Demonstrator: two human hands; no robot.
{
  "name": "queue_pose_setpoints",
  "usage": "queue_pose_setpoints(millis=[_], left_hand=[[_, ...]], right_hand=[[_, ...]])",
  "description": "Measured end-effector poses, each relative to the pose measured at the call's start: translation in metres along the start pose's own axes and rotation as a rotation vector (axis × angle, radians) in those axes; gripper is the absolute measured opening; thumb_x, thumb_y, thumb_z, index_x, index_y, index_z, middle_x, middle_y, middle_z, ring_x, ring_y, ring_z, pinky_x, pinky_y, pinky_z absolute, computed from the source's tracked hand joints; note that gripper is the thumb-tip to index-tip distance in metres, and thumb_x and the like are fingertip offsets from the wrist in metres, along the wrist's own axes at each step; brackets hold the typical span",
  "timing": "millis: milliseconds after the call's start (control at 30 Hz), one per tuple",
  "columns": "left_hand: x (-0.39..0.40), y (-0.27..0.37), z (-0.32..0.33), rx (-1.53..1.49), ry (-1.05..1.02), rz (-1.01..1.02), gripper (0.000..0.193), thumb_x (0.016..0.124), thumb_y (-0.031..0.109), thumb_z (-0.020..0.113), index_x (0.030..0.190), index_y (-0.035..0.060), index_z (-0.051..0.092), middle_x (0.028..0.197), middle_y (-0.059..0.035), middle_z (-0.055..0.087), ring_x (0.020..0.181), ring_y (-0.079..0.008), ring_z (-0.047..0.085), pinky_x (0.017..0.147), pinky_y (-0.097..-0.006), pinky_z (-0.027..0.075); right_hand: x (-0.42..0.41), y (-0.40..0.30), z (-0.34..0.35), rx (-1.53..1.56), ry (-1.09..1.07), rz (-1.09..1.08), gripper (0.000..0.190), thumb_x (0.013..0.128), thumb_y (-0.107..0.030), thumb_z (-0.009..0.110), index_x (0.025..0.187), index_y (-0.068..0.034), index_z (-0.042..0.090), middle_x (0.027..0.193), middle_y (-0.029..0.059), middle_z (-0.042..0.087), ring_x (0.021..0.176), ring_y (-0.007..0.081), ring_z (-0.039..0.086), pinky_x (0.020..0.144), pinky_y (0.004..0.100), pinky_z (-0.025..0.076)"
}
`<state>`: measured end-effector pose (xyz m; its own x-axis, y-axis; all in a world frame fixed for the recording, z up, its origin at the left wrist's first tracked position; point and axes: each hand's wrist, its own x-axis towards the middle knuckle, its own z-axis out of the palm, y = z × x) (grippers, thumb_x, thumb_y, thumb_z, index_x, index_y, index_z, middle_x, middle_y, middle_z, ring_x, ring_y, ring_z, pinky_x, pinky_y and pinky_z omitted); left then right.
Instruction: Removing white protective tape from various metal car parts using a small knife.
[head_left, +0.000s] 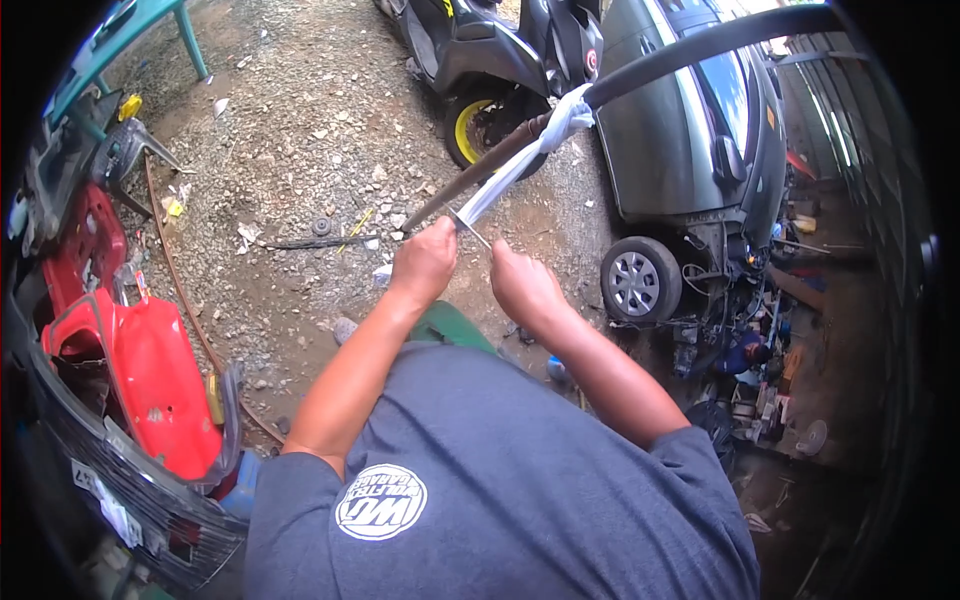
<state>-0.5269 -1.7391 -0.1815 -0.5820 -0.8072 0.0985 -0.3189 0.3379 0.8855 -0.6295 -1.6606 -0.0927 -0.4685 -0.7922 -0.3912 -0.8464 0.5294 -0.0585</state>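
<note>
My left hand (425, 259) and my right hand (527, 283) are closed on opposite ends of a thin rod (475, 232), possibly metal. Between them, a white strip (506, 174), cloth or plastic, meets the rod. Its far end is wrapped and twisted around a long dark pole (487, 166). The strip looks stretched straight from pole to rod. Running down from the upper right, the pole ends beyond my left hand. My fingers hide the rod's ends.
A dark car (667, 127) stands at right beside a wheel (641, 279) and cluttered parts. A scooter (487, 56) is parked ahead. Red body panels (161, 382) and a black bumper (150, 480) lie left. A brown hose (176, 281) crosses the gravel (285, 150).
</note>
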Motion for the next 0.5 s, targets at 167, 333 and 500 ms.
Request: queue_pose_setpoints(millis=[167, 333, 500], left_hand=[[-0.001, -0.001, 0.006, 0.057, -0.154, 0.113, 0.012, 0.094, 0.019, 0.049, 0.091, 0.0085, 0.054, 0.075, -0.019, 0.065, 0.069, -0.0409, 0.064, 0.062, -0.0525, 0.051], [0.0, -0.003, 0.008, 0.065, -0.057, 0.037, 0.012, 0.094, 0.018, 0.05, 0.09, 0.0076, 0.053, 0.076, -0.0193, 0.065, 0.069, -0.0409, 0.064, 0.061, -0.0521, 0.051], [-0.004, -0.002, 0.008, 0.036, -0.157, 0.092, 0.009, 0.094, 0.018, 0.05, 0.094, 0.0087, 0.052, 0.078, -0.0204, 0.064, 0.074, -0.044, 0.062, 0.063, -0.0544, 0.049]], right_hand=[[0.002, -0.001, -0.003, 0.164, 0.094, -0.125, 0.015, 0.092, -0.013, 0.042, 0.101, -0.002, 0.048, 0.087, 0.0288, 0.065, 0.086, 0.0479, 0.063, 0.081, 0.0592, 0.046], [0.0, -0.002, -0.006, -0.042, -0.159, 0.114, 0.015, 0.093, -0.01, 0.039, 0.101, -0.001, 0.049, 0.088, 0.0286, 0.066, 0.087, 0.0461, 0.064, 0.076, 0.0572, 0.049], [0.003, 0.004, 0.004, 0.135, 0.019, -0.077, 0.016, 0.091, -0.012, 0.042, 0.1, -0.001, 0.049, 0.09, 0.031, 0.065, 0.089, 0.0475, 0.064, 0.081, 0.0577, 0.048]])
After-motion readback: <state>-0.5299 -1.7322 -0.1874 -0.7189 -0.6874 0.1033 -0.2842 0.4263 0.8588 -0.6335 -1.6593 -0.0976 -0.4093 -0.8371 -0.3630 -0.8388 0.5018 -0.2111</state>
